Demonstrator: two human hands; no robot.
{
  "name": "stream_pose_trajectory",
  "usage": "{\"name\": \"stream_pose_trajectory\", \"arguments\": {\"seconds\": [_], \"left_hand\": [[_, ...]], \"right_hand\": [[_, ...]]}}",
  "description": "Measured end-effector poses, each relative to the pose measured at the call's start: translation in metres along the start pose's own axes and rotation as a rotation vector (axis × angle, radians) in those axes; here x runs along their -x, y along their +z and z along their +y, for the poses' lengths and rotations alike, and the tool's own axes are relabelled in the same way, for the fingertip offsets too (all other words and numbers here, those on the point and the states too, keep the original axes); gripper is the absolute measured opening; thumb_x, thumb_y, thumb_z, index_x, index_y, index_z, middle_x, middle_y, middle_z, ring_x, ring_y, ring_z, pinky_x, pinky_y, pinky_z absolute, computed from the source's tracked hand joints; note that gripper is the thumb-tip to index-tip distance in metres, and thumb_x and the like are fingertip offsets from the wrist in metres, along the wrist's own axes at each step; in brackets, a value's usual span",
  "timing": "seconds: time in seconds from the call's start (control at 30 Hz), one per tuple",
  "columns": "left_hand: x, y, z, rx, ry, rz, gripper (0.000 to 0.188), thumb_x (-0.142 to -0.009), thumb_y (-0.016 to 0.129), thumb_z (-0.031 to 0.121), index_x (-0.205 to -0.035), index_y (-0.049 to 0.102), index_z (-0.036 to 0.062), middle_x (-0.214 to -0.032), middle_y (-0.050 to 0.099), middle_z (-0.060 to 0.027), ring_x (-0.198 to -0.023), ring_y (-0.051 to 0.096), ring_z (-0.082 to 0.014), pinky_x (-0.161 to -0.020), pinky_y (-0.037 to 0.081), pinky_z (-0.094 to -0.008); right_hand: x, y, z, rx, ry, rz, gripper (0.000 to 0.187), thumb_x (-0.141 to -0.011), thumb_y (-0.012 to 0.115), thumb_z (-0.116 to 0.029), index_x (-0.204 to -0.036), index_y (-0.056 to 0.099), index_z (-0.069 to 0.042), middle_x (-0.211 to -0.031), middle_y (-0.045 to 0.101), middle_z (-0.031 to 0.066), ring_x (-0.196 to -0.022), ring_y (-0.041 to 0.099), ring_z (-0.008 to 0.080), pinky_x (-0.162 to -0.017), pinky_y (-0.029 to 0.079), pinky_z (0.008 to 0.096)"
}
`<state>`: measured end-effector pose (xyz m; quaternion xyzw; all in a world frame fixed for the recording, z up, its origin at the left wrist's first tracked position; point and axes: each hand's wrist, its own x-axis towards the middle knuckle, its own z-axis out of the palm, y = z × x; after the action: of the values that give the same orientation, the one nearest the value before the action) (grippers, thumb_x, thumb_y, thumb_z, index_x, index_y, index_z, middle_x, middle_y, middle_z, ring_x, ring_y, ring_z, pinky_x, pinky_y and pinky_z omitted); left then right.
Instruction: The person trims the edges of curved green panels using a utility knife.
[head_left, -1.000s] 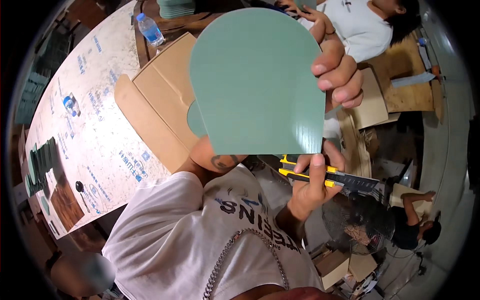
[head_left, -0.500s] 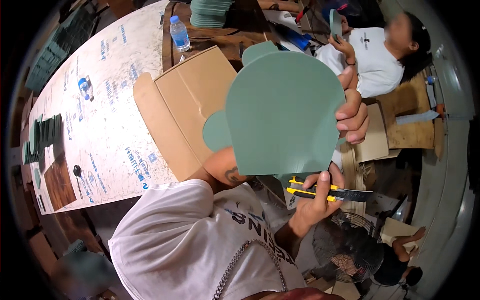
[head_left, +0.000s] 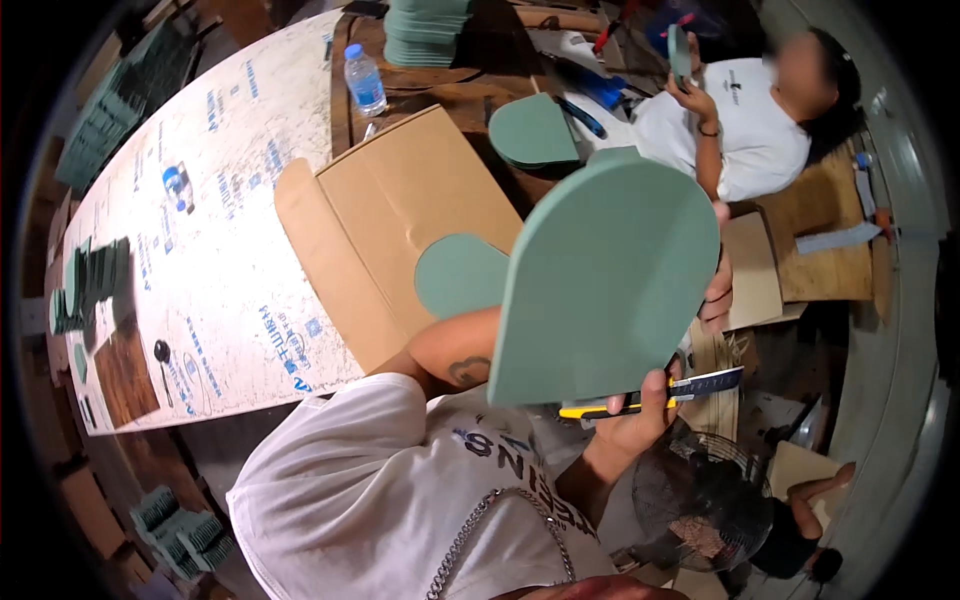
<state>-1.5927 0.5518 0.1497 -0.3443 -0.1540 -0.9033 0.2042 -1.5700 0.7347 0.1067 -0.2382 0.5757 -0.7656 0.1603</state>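
A green panel [head_left: 610,280], rounded at the top with a straight lower edge, is raised in front of me, tilted. My left hand [head_left: 718,290] comes from behind it, fingers closed round its right edge; most of that hand is hidden. Another green rounded edge [head_left: 612,155] pokes out behind its top. Just below the panel's lower edge, my right hand [head_left: 635,425] is closed round a yellow-and-black utility knife [head_left: 590,411], its blade out and pointing right. A rounded green piece [head_left: 460,275] lies on an opened cardboard box [head_left: 390,190], partly covered by my left arm.
Green panels [head_left: 532,132] lie on the dark table near a tall green stack [head_left: 428,35]. A water bottle [head_left: 365,80] stands beside the box. A co-worker [head_left: 755,120] at upper right holds a green piece [head_left: 679,55]. A fan [head_left: 705,500] is at lower right.
The held panel has moved down and right and turned more edge-on. It uncovers green panels on the table and more of the rounded piece on the box. The knife has tilted, its blade rising slightly.
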Motion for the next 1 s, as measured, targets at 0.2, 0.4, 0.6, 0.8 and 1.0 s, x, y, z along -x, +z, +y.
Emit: {"name": "stream_pose_trajectory", "arguments": {"seconds": [0.2, 0.4, 0.6, 0.8, 1.0], "left_hand": [[0.024, 0.038, 0.04, -0.46, -0.177, 0.656, 0.079, -0.094, 0.027, 0.065, -0.114, 0.058, -0.0047, -0.106, 0.065, -0.0133, -0.095, 0.062, -0.0198, -0.086, 0.049, -0.0292], [0.034, 0.066, 0.046, -0.827, -0.154, 0.517, 0.043, -0.086, 0.063, 0.026, -0.113, 0.06, -0.0075, -0.101, 0.066, -0.013, -0.088, 0.064, -0.017, -0.077, 0.051, -0.0273], [0.034, 0.068, 0.044, -0.789, -0.117, 0.447, 0.036, -0.091, 0.064, 0.019, -0.117, 0.06, -0.0055, -0.102, 0.067, -0.0108, -0.091, 0.062, -0.0136, -0.081, 0.05, -0.026], [0.027, 0.06, 0.038, -0.855, -0.125, 0.409, 0.042, -0.092, 0.06, 0.027, -0.12, 0.059, -0.0051, -0.105, 0.066, -0.0107, -0.095, 0.061, -0.0148, -0.083, 0.048, -0.0274], [-0.006, -0.014, 0.022, -1.094, -0.276, 0.631, 0.04, -0.091, 0.058, 0.028, -0.123, 0.058, 0.0032, -0.103, 0.065, -0.0109, -0.095, 0.058, -0.0144, -0.083, 0.045, -0.0251]], "right_hand": [[0.018, -0.012, -0.024, 0.142, -0.033, 0.144, 0.033, -0.094, 0.051, -0.03, -0.107, 0.052, 0.0, -0.078, 0.055, 0.0071, -0.065, 0.05, 0.0128, -0.057, 0.04, 0.0242], [0.043, -0.075, -0.008, 0.903, -0.553, 0.111, 0.043, -0.096, 0.053, -0.021, -0.136, 0.038, -0.013, -0.124, 0.045, 0.0263, -0.1, 0.057, 0.0351, -0.078, 0.051, 0.0459], [0.029, -0.068, -0.02, 1.199, -0.814, 0.033, 0.048, -0.097, 0.052, -0.017, -0.14, 0.032, -0.013, -0.126, 0.045, 0.0247, -0.101, 0.057, 0.0342, -0.081, 0.05, 0.0458], [0.022, -0.048, -0.014, 0.279, -0.34, 0.138, 0.028, -0.097, 0.048, -0.016, -0.122, 0.044, -0.003, -0.092, 0.054, 0.0115, -0.067, 0.052, 0.0179, -0.059, 0.045, 0.0303], [-0.025, -0.02, 0.0, -0.277, 0.169, 0.48, 0.018, -0.084, 0.068, -0.015, -0.092, 0.056, -0.005, -0.077, 0.055, 0.0022, -0.058, 0.049, 0.0123, -0.046, 0.039, 0.0258]]}}
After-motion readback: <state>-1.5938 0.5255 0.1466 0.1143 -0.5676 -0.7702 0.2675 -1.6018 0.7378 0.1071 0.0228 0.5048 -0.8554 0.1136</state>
